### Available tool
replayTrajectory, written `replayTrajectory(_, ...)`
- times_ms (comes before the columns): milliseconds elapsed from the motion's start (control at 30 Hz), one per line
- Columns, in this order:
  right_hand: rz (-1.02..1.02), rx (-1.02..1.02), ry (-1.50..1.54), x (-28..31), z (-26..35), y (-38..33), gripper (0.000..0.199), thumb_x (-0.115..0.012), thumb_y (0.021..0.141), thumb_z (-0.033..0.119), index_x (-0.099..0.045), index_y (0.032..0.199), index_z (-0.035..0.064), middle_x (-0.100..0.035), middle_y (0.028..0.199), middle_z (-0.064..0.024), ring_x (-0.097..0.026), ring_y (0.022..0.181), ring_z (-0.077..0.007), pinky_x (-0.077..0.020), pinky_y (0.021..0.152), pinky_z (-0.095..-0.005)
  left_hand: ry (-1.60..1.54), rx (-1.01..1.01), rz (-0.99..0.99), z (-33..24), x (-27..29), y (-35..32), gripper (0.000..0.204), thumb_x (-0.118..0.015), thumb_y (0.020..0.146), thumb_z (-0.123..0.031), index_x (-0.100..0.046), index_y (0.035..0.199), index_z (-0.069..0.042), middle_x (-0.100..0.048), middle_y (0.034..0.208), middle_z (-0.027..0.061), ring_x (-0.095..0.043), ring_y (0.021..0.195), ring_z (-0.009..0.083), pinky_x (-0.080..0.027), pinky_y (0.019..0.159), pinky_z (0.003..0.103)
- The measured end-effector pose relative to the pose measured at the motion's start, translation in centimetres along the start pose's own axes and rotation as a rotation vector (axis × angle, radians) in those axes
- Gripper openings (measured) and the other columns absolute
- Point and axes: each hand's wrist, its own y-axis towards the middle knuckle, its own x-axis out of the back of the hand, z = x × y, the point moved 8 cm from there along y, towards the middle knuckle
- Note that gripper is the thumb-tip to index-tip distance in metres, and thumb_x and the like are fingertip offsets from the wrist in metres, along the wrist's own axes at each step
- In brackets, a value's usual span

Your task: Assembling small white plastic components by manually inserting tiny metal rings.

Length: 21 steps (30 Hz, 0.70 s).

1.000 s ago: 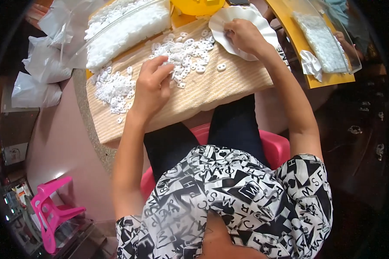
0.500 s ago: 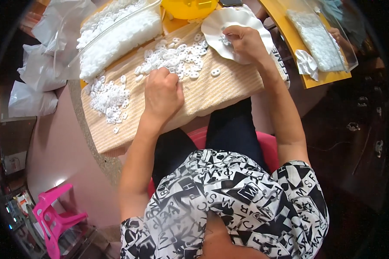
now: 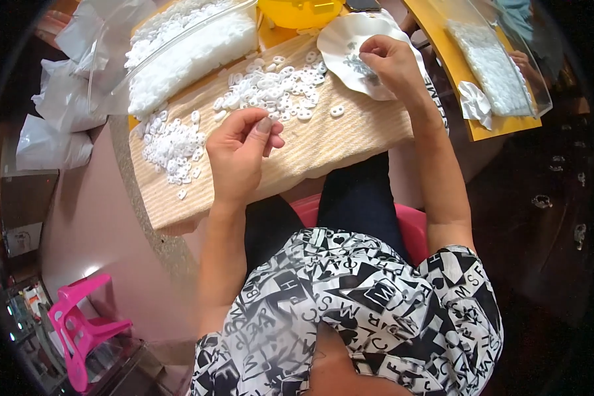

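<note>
My left hand curls inward, just nearer than the white ovals at the tabletop's far edge; my right hand, fingertips close together, partly hides the dish, far right. I cannot tell whether either holds anything; the grey bits blur.

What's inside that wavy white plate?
In the wavy-edged white plate lies a small cluster of tiny greyish pieces, too small to make out. The right hand covers part of the plate, so anything beneath it is hidden.
</note>
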Motion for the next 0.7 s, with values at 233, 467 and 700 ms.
replayTrajectory(233,-0.054,0.100,-0.288,0.0,0.4,-0.3,0.008,-0.059,0.073,0.007,-0.059,0.077,-0.0005,-0.055,0.061,-0.0012,-0.048,0.055,-0.0061,-0.0385,0.050,-0.0206,-0.350,0.170,-0.028,1.4,0.8,-0.2,0.013,-0.057,0.079,-0.001,-0.058,0.092,0.003,-0.061,0.078,0.0103,-0.057,0.064,0.0113,-0.042,0.051,0.018)
replayTrajectory(467,0.026,-0.052,0.016,0.3,-1.1,-0.4,0.012,-0.059,0.073,0.010,-0.060,0.076,-0.0012,-0.058,0.062,-0.0064,-0.053,0.055,-0.0119,-0.0429,0.052,-0.0249,-0.509,0.163,0.172,1.7,-0.5,-0.4,0.024,-0.057,0.074,0.003,-0.056,0.098,0.003,-0.057,0.082,0.0073,-0.053,0.067,0.0157,-0.044,0.061,0.025)
replayTrajectory(700,0.106,-0.116,0.179,0.2,-1.8,-0.3,0.009,-0.056,0.074,0.006,-0.059,0.071,-0.0017,-0.053,0.056,-0.0027,-0.047,0.051,-0.0079,-0.0373,0.046,-0.0226,-0.436,0.203,0.198,2.6,-1.0,-0.6,0.020,-0.060,0.072,0.005,-0.057,0.092,0.003,-0.060,0.080,0.0103,-0.057,0.069,0.0150,-0.044,0.059,0.023)
